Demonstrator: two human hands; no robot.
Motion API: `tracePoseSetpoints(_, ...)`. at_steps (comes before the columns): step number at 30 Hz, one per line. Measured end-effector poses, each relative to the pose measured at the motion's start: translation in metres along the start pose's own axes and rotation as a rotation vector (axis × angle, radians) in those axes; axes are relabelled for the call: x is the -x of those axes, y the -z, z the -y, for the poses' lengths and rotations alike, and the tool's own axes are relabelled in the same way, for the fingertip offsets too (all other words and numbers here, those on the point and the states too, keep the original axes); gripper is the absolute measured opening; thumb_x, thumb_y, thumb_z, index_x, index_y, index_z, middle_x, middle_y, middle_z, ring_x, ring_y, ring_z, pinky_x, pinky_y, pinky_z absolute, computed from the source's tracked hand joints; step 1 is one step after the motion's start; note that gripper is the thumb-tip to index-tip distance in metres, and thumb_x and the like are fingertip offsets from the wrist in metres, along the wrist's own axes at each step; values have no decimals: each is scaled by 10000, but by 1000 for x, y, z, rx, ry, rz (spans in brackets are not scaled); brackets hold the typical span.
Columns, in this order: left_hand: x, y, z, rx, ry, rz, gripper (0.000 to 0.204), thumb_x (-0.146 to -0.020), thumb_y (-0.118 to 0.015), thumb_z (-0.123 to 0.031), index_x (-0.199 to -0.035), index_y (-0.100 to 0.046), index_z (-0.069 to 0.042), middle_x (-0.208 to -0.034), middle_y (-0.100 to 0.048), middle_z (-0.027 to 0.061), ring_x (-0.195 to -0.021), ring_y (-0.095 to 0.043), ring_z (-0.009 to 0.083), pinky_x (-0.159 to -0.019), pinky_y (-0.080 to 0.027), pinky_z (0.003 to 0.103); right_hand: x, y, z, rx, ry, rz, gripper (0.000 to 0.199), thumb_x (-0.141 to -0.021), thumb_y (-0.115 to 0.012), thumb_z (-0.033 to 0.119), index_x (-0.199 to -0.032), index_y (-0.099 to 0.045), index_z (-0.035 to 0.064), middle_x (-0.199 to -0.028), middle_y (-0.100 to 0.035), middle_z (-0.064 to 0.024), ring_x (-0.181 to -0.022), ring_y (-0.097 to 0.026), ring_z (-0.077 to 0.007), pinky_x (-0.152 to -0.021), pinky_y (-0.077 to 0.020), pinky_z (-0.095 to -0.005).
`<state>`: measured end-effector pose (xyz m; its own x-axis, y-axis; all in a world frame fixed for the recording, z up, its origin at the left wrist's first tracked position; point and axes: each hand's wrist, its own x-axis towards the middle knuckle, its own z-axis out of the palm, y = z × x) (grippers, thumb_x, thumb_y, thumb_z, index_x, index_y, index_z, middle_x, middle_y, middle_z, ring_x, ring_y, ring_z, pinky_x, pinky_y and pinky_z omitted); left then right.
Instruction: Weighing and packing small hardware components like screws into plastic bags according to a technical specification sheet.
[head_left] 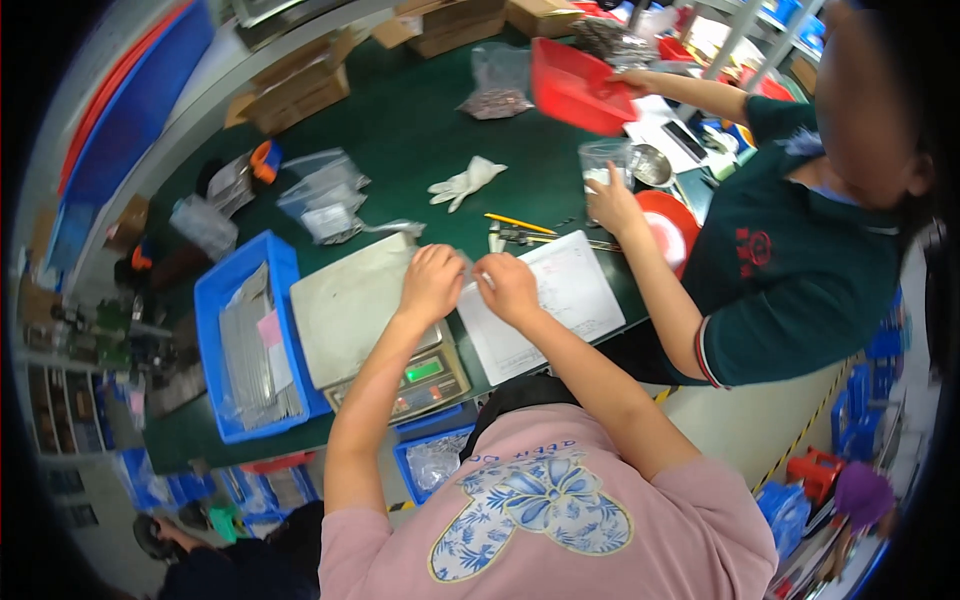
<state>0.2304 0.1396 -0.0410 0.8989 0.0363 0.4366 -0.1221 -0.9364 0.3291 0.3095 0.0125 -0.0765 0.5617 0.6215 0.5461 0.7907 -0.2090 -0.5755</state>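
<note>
A blue bin (210, 345) stands at the left, its long axis running near to far. Right beside it sits the scale (345, 310), pale plate away from the person and lit display end pointing toward the person. The left hand (433, 283) is over the scale's right edge, fingers curled; the right hand (507, 287), also curled and just beside it, is over the paper sheet (570, 285). One cannot tell whether either hand grips anything. The sheet's long axis slants left to right, its right end farther away, beneath a yellow pencil (520, 223) lying crosswise beyond the right hand.
</note>
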Motion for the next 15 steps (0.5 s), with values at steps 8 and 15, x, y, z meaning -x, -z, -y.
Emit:
tracePoseSetpoints(8, -6, -4, -3, -21, -68, 41, 90, -610, -559, -34, -678, -499, -34, -763, -493, 91, -775, -485, 269, -782, -368, 382, -6, 5, 6, 73, 76, 47, 61, -642, -523, 56, -668, -469, 67, -698, -449, -68, -669, -459, -242, -573, -357, -336)
tracePoseSetpoints(15, -1, 1, 0, -25, -24, -7, 105, -593, -556, -11, -671, -488, -32, -732, -475, 91, -741, -478, 274, -698, -373, 380, -9, -3, 7, 69, 19, 108, 95, -657, -541, 100, -717, -473, 71, -716, -455, -65, -709, -482, -234, -591, -370, -342)
